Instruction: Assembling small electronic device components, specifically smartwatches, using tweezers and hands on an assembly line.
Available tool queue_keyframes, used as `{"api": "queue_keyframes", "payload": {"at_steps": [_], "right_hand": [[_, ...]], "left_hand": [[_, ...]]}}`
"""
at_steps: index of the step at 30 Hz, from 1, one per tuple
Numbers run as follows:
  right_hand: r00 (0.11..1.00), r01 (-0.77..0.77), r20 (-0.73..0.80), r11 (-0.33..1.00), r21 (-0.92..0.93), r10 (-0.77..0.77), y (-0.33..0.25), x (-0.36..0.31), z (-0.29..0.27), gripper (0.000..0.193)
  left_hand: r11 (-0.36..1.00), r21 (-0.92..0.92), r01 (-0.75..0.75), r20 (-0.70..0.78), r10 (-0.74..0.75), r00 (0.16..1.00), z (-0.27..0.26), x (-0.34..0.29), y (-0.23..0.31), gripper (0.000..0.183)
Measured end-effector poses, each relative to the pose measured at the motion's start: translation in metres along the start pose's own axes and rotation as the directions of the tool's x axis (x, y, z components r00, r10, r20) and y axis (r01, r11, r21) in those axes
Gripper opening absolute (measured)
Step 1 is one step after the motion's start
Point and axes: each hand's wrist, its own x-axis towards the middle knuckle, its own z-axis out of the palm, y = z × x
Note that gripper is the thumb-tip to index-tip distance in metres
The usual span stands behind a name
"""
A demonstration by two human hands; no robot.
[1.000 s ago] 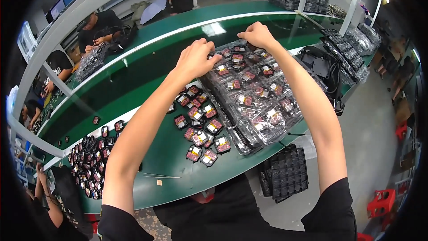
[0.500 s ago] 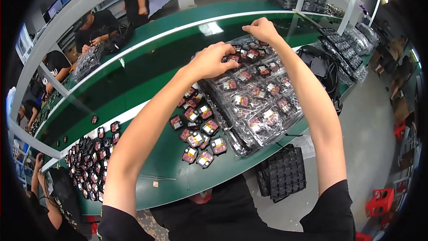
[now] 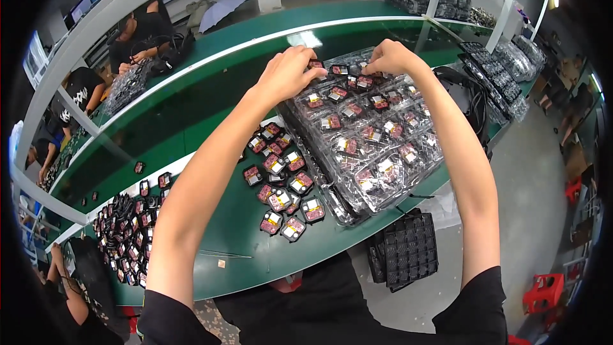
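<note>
Here, a module (image 3: pixel 317 64) sits pinched in the left hand (image 3: pixel 285 75).

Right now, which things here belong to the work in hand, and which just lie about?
In the work:
left hand
right hand
clear tray
filled-in modules
loose modules beside the tray

Apparently lying about:
red stool
pale umbrella
small tan square

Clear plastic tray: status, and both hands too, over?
Left hand and right hand at far end of clear tray. Small modules sit across it. Loose modules lie to its left.
</note>
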Motion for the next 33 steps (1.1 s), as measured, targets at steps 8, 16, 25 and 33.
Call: {"api": "queue_keyframes", "payload": {"at_steps": [8,16,25,33], "right_hand": [[0.957,0.04,-0.288,0.998,0.042,-0.026,0.007,0.003,0.005,0.046],[0.995,0.097,-0.006,0.994,0.051,-0.096,-0.013,-0.017,-0.001,0.051],[0.982,0.114,0.113,0.954,0.279,-0.151,-0.007,-0.032,-0.008,0.028],[0.996,0.048,-0.087,0.886,0.461,-0.009,0.039,-0.002,-0.028,0.027]], "left_hand": [[0.991,0.061,0.122,0.104,-0.127,0.986,0.014,-0.005,0.011,0.046],[0.996,-0.055,-0.074,0.091,0.079,0.993,0.001,-0.014,0.038,0.048],[0.996,-0.064,-0.058,0.227,0.071,0.971,0.036,0.018,0.052,0.045],[0.995,-0.083,-0.056,0.124,0.066,0.99,0.041,0.011,0.048,0.042]]}}
